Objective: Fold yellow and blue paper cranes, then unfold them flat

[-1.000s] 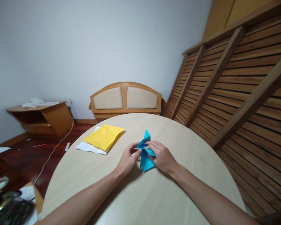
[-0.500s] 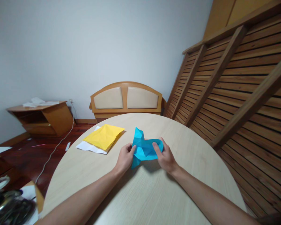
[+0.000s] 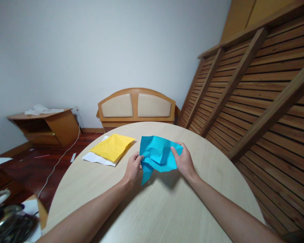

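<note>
A creased blue paper sheet (image 3: pixel 157 153) hangs spread between both hands, lifted a little above the round light-wood table (image 3: pixel 152 209). My left hand (image 3: pixel 133 167) pinches its left edge and my right hand (image 3: pixel 183 161) pinches its right edge. One blue corner points down toward the tabletop between my wrists.
A yellow folded paper (image 3: pixel 112 147) lies on white sheets (image 3: pixel 96 158) at the table's far left. Behind the table stands a padded wooden headboard (image 3: pixel 136 107). A slatted wooden frame (image 3: pixel 255 87) leans on the right. A low wooden cabinet (image 3: pixel 45 126) and a white cable (image 3: pixel 59 160) are left.
The blue paper was a small folded shape pressed on the table; both hands have lifted it and pulled it apart into a wide, crumpled sheet.
</note>
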The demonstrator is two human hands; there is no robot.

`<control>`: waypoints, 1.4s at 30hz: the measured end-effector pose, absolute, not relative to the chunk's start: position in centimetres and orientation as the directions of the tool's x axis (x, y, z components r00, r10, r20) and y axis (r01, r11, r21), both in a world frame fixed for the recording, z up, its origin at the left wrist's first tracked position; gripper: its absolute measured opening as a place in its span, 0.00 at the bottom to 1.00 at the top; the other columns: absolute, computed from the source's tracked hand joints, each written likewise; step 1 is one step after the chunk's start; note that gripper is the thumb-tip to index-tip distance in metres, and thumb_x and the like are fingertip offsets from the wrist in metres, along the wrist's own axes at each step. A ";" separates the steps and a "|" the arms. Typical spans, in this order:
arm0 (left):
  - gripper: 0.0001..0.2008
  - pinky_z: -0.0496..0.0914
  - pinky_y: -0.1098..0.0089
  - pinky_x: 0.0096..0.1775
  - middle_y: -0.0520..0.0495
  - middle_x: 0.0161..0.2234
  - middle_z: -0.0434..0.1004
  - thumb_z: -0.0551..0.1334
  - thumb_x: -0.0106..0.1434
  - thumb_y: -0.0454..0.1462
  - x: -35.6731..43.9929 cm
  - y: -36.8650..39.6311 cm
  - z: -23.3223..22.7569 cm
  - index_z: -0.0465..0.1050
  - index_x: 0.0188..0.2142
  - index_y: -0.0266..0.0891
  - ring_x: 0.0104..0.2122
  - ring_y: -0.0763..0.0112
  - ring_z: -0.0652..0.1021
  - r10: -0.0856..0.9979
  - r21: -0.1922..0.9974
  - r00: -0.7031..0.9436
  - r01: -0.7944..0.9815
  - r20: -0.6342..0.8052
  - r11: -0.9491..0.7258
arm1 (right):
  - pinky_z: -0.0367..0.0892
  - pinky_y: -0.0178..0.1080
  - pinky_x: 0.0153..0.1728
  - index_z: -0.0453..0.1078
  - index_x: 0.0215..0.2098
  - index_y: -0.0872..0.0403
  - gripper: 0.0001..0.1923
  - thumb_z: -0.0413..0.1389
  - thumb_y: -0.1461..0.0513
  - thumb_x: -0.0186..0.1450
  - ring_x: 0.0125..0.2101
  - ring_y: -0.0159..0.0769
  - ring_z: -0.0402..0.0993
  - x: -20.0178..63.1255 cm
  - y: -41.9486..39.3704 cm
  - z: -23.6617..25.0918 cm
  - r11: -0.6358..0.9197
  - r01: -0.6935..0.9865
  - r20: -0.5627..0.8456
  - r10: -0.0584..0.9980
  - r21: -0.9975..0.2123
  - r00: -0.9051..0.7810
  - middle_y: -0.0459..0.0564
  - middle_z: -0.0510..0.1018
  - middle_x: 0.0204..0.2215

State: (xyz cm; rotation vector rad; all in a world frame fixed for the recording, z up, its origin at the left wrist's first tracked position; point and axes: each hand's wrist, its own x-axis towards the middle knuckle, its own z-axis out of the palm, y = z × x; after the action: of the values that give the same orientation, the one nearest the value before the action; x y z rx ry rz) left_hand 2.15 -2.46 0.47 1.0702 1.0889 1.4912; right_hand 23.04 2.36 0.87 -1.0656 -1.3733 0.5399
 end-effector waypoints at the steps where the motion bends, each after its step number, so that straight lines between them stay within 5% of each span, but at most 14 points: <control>1: 0.14 0.58 0.75 0.24 0.57 0.20 0.61 0.65 0.50 0.45 2.2 -2.4 0.4 0.64 0.25 0.40 0.20 0.76 0.63 0.988 0.965 -0.130 -0.235 0.085 -0.114 | 0.69 0.48 0.46 0.69 0.45 0.54 0.24 0.57 0.45 0.62 0.41 0.46 0.75 23.2 2.6 0.7 0.477 0.295 0.538 0.823 -0.828 0.181 0.56 0.79 0.41; 8: 0.15 0.59 0.75 0.24 0.57 0.20 0.62 0.64 0.51 0.46 2.2 -2.2 0.1 0.62 0.25 0.40 0.20 0.76 0.64 0.996 0.981 -0.088 -0.189 0.034 -0.050 | 0.68 0.52 0.48 0.67 0.54 0.53 0.25 0.55 0.48 0.64 0.48 0.48 0.73 24.3 3.4 0.1 0.478 0.389 0.551 0.829 -0.788 0.099 0.59 0.75 0.50; 11: 0.15 0.60 0.74 0.24 0.56 0.20 0.63 0.63 0.52 0.47 1.9 -1.9 -0.2 0.63 0.25 0.40 0.20 0.75 0.65 0.989 0.990 -0.148 -0.133 0.022 -0.042 | 0.60 0.55 0.56 0.75 0.46 0.52 0.22 0.47 0.48 0.71 0.55 0.49 0.66 24.5 2.3 1.4 0.584 0.515 0.686 0.727 -0.627 0.011 0.58 0.73 0.53; 14: 0.16 0.60 0.74 0.24 0.56 0.20 0.62 0.64 0.51 0.48 1.7 -1.7 0.0 0.62 0.26 0.40 0.20 0.74 0.66 0.979 0.994 -0.203 -0.106 0.006 -0.028 | 0.55 0.57 0.59 0.75 0.47 0.50 0.30 0.36 0.44 0.73 0.56 0.48 0.66 24.2 0.9 2.5 0.741 0.485 0.728 0.631 -0.464 -0.267 0.55 0.77 0.49; 17: 0.17 0.60 0.74 0.24 0.56 0.19 0.63 0.64 0.50 0.50 1.4 -1.7 0.5 0.62 0.25 0.41 0.20 0.73 0.67 0.974 0.996 -0.225 -0.091 -0.001 -0.020 | 0.65 0.55 0.51 0.72 0.52 0.52 0.29 0.53 0.40 0.65 0.47 0.49 0.73 23.4 0.0 2.4 0.721 0.501 0.685 0.664 -0.479 -0.300 0.57 0.78 0.44; 20: 0.17 0.64 0.72 0.27 0.54 0.22 0.67 0.63 0.50 0.50 0.9 -1.7 1.1 0.65 0.26 0.40 0.23 0.70 0.70 0.967 0.996 -0.246 -0.049 0.061 -0.076 | 0.69 0.52 0.47 0.74 0.40 0.52 0.17 0.60 0.48 0.63 0.44 0.47 0.75 22.9 0.0 1.8 0.727 0.487 0.678 0.663 -0.484 -0.317 0.56 0.79 0.40; 23: 0.16 0.67 0.70 0.30 0.51 0.26 0.72 0.64 0.49 0.49 0.2 -1.4 1.5 0.68 0.28 0.39 0.27 0.67 0.73 0.974 0.996 -0.224 -0.066 0.036 -0.052 | 0.69 0.51 0.48 0.73 0.34 0.50 0.09 0.59 0.54 0.67 0.47 0.46 0.76 23.2 0.4 1.9 0.807 0.389 0.727 0.578 -0.444 -0.370 0.54 0.81 0.40; 29: 0.14 0.68 0.70 0.26 0.50 0.25 0.73 0.66 0.52 0.46 -1.6 -0.3 2.3 0.69 0.33 0.40 0.23 0.69 0.73 0.974 0.969 -0.148 -0.205 -0.171 0.139 | 0.67 0.51 0.51 0.72 0.41 0.48 0.07 0.53 0.65 0.69 0.50 0.41 0.76 24.7 0.9 3.2 0.952 0.248 0.798 0.287 -0.179 -0.529 0.48 0.84 0.41; 36: 0.17 0.62 0.74 0.23 0.52 0.23 0.70 0.69 0.50 0.49 -5.3 0.0 5.1 0.72 0.28 0.38 0.21 0.73 0.69 0.995 0.996 -0.089 0.073 -0.038 0.044 | 0.68 0.51 0.53 0.77 0.41 0.46 0.11 0.52 0.62 0.71 0.52 0.40 0.76 26.3 0.3 5.0 0.951 0.305 0.686 0.256 -0.052 -0.681 0.45 0.82 0.48; 42: 0.12 0.65 0.72 0.30 0.46 0.30 0.78 0.68 0.49 0.44 -9.0 2.1 8.0 0.79 0.29 0.38 0.31 0.64 0.74 0.990 0.874 -0.115 0.485 0.083 -0.017 | 0.71 0.50 0.53 0.77 0.45 0.43 0.11 0.54 0.63 0.70 0.52 0.40 0.77 23.5 0.1 6.6 0.981 0.185 0.579 0.184 -0.059 -0.794 0.45 0.81 0.49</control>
State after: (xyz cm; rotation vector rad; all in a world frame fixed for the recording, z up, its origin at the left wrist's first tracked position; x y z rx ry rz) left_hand -9.05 2.05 7.97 1.5504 1.6559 1.0669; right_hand 23.52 0.05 6.58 -0.2577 -2.5070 -0.0004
